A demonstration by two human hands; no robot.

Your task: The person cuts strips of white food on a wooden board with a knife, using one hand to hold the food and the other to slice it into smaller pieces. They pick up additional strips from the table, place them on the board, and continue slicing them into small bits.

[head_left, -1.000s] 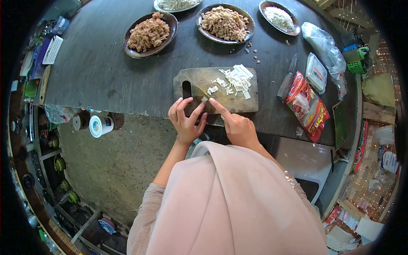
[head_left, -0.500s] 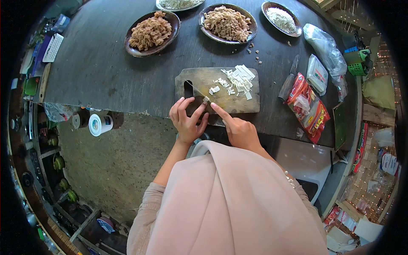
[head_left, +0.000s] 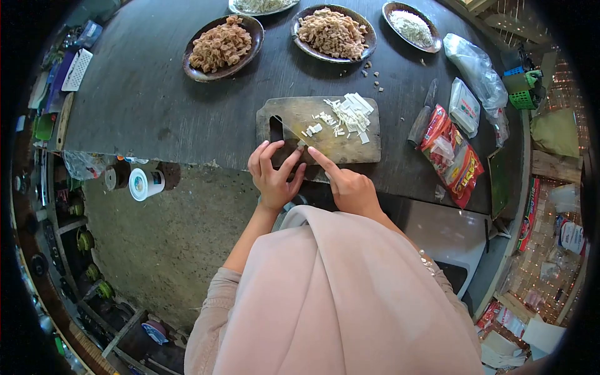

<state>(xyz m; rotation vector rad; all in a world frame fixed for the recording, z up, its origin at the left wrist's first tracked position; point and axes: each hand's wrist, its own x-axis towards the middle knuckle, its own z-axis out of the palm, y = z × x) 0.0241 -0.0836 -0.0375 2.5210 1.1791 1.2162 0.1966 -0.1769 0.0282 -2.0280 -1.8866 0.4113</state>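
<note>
A wooden cutting board (head_left: 337,147) lies on the dark table near its front edge. On it are a pile of white cut strips (head_left: 351,114) and a few small white bits (head_left: 314,129). My left hand (head_left: 273,176) rests at the board's near edge, its fingertips pinching a small white piece (head_left: 302,144). My right hand (head_left: 348,186) grips a knife, index finger stretched along the back of its thin blade (head_left: 290,132), which slants across the board right beside the white piece. The knife's handle is hidden in the hand.
Two dark bowls of brown fried pieces (head_left: 220,45) (head_left: 331,32) and a dish of white shreds (head_left: 410,25) stand at the back. A second knife (head_left: 422,115), a white packet (head_left: 464,106), red snack packets (head_left: 455,156) and a plastic bag (head_left: 478,69) lie to the right.
Both hands stay at the board's near edge with only slight shifts. The blade works at the small white piece under my left fingertips.
</note>
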